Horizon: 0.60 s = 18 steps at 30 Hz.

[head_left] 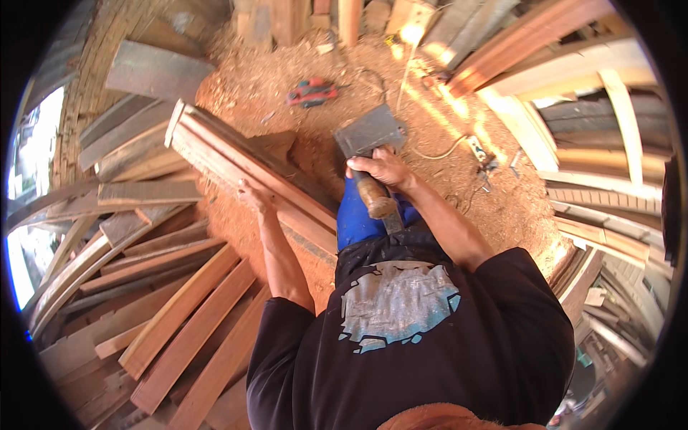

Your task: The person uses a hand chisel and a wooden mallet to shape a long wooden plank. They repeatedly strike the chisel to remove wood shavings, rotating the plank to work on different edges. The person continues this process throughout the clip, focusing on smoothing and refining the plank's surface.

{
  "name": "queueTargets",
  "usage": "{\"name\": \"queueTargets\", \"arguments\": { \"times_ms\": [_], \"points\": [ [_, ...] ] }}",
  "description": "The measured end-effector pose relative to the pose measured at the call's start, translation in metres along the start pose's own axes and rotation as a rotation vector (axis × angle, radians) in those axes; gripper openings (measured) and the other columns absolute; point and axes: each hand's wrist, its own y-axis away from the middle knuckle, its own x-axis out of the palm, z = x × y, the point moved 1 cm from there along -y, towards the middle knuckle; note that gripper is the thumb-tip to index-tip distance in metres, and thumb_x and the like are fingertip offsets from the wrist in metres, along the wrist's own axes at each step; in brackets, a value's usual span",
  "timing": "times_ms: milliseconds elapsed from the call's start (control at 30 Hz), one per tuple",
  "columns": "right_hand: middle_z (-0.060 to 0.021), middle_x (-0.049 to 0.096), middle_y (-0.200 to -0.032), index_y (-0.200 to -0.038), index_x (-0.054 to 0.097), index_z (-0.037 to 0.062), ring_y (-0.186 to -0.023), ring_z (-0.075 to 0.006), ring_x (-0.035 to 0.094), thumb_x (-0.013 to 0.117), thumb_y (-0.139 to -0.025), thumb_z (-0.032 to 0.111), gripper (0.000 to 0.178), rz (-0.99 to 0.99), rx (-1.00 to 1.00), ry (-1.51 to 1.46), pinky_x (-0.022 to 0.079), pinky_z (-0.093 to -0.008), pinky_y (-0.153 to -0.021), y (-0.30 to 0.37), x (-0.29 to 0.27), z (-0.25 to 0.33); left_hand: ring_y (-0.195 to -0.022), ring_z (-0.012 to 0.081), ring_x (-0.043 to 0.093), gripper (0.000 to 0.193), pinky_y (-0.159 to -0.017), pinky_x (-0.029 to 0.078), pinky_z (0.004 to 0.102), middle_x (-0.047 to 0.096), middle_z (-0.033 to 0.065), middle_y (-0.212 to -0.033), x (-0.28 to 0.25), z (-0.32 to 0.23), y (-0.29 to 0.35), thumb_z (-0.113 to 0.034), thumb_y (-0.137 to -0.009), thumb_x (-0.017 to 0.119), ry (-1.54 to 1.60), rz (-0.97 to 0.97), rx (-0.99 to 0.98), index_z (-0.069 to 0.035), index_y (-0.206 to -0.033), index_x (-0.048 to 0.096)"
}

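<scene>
My right hand [387, 169] is closed round the wooden handle of a tool with a broad, dark, flat blade [369, 131]. The tool is above my lap, over blue and dark clothing. My left hand [256, 197] is at the near side of a long reddish wooden beam [236, 168], its fingers bent against the edge. The beam slants from upper left down to my legs and has a lengthwise groove or step. Its near end is partly hidden beside my legs.
A red and black power tool [313, 93] lies on sawdust-covered ground [258, 79]. A cord runs to a power strip [476, 148] on the right. Stacked planks [193, 315] crowd the left, and more timber [530, 43] leans at the upper right.
</scene>
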Motion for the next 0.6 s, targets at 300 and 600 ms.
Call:
{"name": "queueTargets", "arguments": {
  "times_ms": [300, 600],
  "points": [
    [-0.0064, 0.072, -0.088, -0.107, 0.066, 0.0027, -0.079, -0.015, 0.068, 0.074, -0.093, 0.021, 0.025, 0.1, -0.081, 0.031, 0.057, -0.0321, -0.072, 0.071, 0.043, 0.032, -0.142, 0.0428, 0.04, 0.092, -0.118, 0.034, 0.0524, 0.042, 0.0307, -0.151, -0.045, -0.1, 0.229, -0.024, -0.082, 0.083, -0.319, 0.426, 0.85, 0.006, -0.153, 0.033],
    [-0.0137, 0.068, -0.116, -0.124, 0.063, -0.0022, -0.105, -0.019, 0.064, 0.075, -0.082, 0.016, 0.047, 0.208, -0.317, 0.281, 0.055, -0.0348, -0.088, 0.081, 0.089, 0.013, -0.141, 0.0503, 0.04, 0.071, -0.114, 0.033, 0.0579, 0.027, 0.035, -0.162, -0.082, -0.178, 0.349, -0.021, -0.065, 0.09, -0.25, 0.553, 1.372, -0.022, -0.132, 0.066]
  ]
}}
